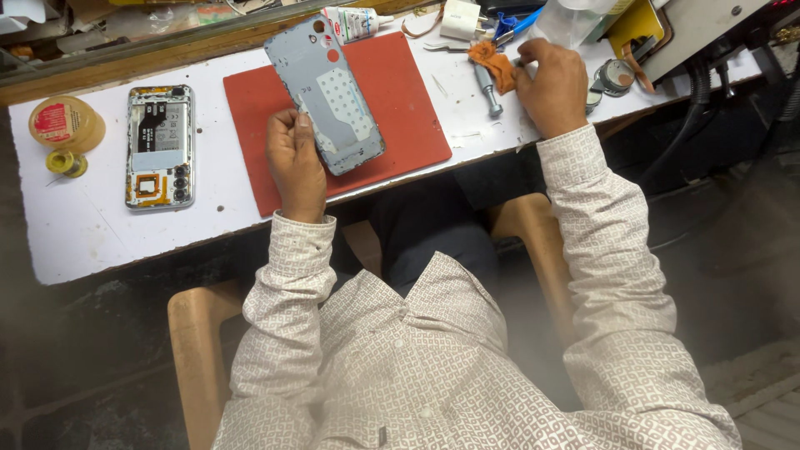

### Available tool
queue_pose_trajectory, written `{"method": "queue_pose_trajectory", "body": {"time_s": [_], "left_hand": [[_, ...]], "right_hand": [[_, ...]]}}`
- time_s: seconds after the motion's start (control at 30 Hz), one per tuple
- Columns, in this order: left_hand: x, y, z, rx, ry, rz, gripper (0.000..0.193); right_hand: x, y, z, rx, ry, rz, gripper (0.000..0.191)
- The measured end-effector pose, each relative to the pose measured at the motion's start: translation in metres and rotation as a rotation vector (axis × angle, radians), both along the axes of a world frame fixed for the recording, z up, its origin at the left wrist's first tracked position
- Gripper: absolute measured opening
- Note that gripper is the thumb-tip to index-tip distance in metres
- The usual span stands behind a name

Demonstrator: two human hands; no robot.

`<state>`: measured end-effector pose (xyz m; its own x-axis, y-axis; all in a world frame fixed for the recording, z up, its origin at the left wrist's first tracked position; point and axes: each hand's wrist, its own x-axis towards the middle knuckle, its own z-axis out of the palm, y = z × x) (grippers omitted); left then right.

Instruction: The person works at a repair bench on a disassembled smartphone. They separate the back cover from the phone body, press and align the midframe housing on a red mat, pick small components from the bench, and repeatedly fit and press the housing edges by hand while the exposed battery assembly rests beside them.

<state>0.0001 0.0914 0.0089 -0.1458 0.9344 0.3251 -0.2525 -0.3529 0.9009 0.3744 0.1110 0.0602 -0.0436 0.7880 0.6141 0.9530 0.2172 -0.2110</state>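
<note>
Pale blue-grey phone back cover (327, 90), flat plastic panel with rounded corners, inner side facing up: held over the red rectangular work mat (400, 100). Long axis runs from far-left to near-right; the end with the round camera cut-outs points away from the person, toward the far edge of the surface, and the plain end points back toward the person's lap. A dotted whitish patch covers the middle of the inner face.

Left hand (295, 162): closed on the cover's left long edge near its lower half, thumb and fingertips pinching the rim.

Right hand (552, 86): resting on the white surface (100, 233) well to the right of the mat, fingers curled around a small orange cloth (493, 62). How tightly that grip is closed cannot be told.

Beside the cloth: a short grey metal cylindrical tool (489, 90), lying just left of the right hand.

Left part of the surface: an opened phone body (160, 146), back removed, internal boards and orange flex showing, long axis pointing away from the person, well apart from the cover.

Further left: a round tan tape roll (65, 123) and a small yellow spool (62, 162) just below it.

Far edge, above the mat: a white tube with a nozzle (354, 22), lying on its side.
</note>
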Motion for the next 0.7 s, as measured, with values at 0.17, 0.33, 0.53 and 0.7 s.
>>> {"method": "queue_pose_trajectory", "body": {"time_s": [0.17,0.33,0.53,0.7], "left_hand": [[0.000,0.001,0.001,-0.001,-0.008,0.000,0.015],[0.000,0.001,0.001,-0.018,0.045,0.022,0.017],[0.001,0.000,0.002,-0.014,0.055,0.025,0.018],[0.001,0.000,0.002,-0.026,0.050,0.018,0.019]], "right_hand": [[0.004,0.001,0.001,-0.074,-0.090,0.080,0.019],[0.002,0.008,0.004,-0.165,-0.053,0.075,0.013],[-0.009,0.011,0.006,-0.044,-0.190,0.058,0.015],[-0.010,0.021,-0.001,-0.018,-0.362,0.035,0.019]]}}
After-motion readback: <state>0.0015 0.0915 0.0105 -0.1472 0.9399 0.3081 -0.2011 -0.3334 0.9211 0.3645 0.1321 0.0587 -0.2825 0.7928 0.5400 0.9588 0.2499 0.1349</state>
